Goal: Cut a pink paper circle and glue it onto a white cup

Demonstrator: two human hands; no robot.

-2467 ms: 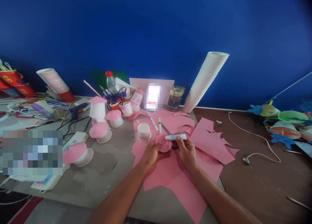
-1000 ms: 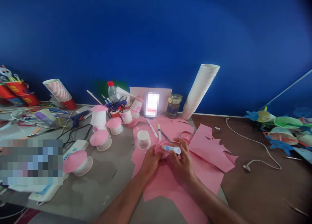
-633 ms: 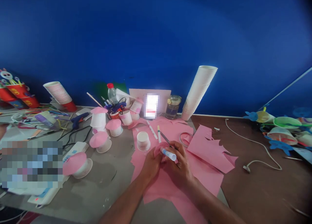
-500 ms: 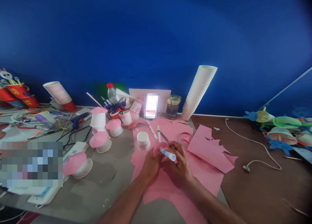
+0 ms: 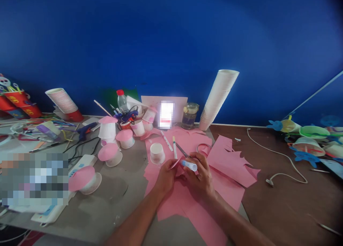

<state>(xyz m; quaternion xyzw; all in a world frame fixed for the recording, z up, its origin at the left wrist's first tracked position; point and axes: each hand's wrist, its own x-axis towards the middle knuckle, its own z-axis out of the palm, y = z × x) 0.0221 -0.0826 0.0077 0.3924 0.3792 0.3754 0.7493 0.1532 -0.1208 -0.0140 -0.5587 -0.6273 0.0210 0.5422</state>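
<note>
White tube [image 5: 190,165], grasped by the right hand [image 5: 200,176], lies crosswise above the pink sheets [image 5: 174,205], its broad end pointing right and slightly nearward. Left hand [image 5: 165,176] grasps a pink paper piece [image 5: 175,163]. Scissors [image 5: 181,149] lie beyond; leftward, grey tabletop [image 5: 108,205] separates the sheets' edge from pink-topped cups [image 5: 108,152].

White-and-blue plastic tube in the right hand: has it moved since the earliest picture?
Yes. Judged against the small upturned white paper cup, the tube in the right hand is now slightly nearer the person.
</note>
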